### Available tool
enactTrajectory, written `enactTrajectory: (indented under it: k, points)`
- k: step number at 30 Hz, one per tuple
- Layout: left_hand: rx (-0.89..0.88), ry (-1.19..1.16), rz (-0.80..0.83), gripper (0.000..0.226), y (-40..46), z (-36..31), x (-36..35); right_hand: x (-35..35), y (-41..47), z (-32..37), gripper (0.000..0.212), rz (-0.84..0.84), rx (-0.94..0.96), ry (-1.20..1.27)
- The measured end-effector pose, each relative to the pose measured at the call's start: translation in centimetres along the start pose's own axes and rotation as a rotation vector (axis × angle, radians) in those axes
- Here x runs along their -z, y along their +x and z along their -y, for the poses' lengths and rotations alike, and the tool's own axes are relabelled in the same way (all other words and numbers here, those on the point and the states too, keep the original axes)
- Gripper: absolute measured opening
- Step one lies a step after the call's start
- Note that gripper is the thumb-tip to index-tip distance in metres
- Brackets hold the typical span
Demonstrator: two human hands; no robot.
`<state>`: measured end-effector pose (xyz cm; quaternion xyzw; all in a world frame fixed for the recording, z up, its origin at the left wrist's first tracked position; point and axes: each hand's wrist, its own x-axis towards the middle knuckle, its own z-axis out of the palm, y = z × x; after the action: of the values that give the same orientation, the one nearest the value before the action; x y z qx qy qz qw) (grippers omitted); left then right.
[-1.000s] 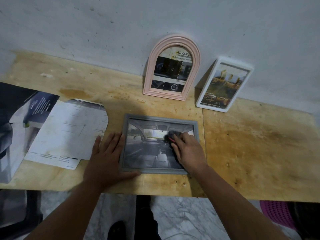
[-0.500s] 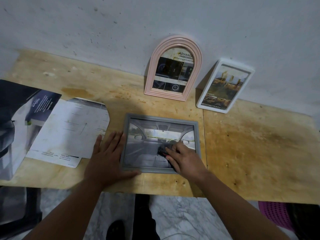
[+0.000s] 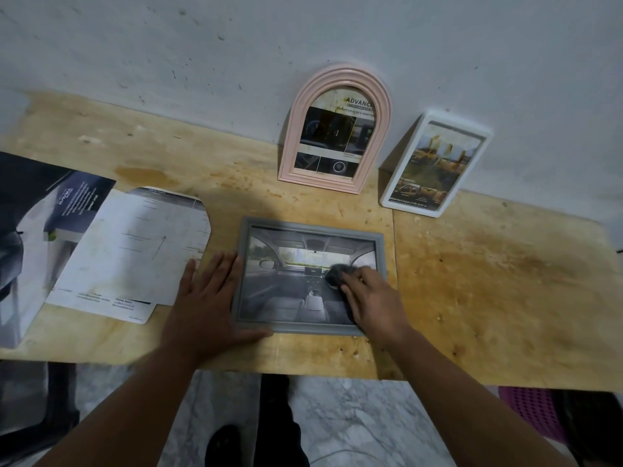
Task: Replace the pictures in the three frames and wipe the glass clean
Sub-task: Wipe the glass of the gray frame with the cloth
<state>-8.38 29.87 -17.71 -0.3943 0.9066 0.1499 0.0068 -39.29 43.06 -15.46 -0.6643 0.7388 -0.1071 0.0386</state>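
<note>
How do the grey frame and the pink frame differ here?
The grey frame is rectangular; the pink frame is arched. The grey frame lies flat on the table; the pink frame stands against the wall. The right hand rubs a dark cloth on the grey frame; nothing touches the pink one. Both hold car pictures.

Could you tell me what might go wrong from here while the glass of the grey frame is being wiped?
1. The grey frame lies flat near the table's front edge; only the left hand braces its corner, so a hard stroke could slide it off.
2. The right hand rests on the glass behind the dark cloth and may leave smears.
3. The pink arched frame and white frame lean on the wall; shaking the table might tip them.
</note>
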Motion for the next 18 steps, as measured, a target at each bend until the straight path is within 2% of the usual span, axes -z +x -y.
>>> enactTrajectory:
  k: [3, 5, 7, 10, 12, 15, 18]
  points:
    - [0.001, -0.001, 0.000, 0.139, 0.0, 0.0, 0.1, 0.3, -2.4, 1.0, 0.030, 0.110, 0.190, 0.077]
    - [0.005, -0.005, 0.007, 0.139, -0.1, 0.0, 0.0, 0.9, -2.2, 0.5, 0.031, 0.182, 0.242, 0.126]
    - [0.011, -0.007, 0.012, 0.139, 0.0, 0.0, 0.1, 1.9, -0.3, -0.6, 0.032, 0.164, 0.160, 0.152]
    - [0.016, 0.004, 0.009, 0.139, 0.1, -0.1, 0.1, 2.5, 3.4, -3.2, 0.035, -0.009, -0.107, 0.054]
    - [0.019, 0.010, 0.008, 0.140, 0.0, -0.1, 0.0, 1.6, 4.5, -3.6, 0.040, 0.011, -0.270, -0.071]
    - [0.015, 0.001, 0.003, 0.139, 0.1, 0.1, 0.0, 0.0, 3.3, -1.2, 0.038, 0.036, -0.301, -0.077]
    - [-0.004, -0.007, -0.004, 0.139, -0.1, 0.1, -0.1, -0.4, 0.7, 1.8, 0.036, 0.024, -0.234, -0.006]
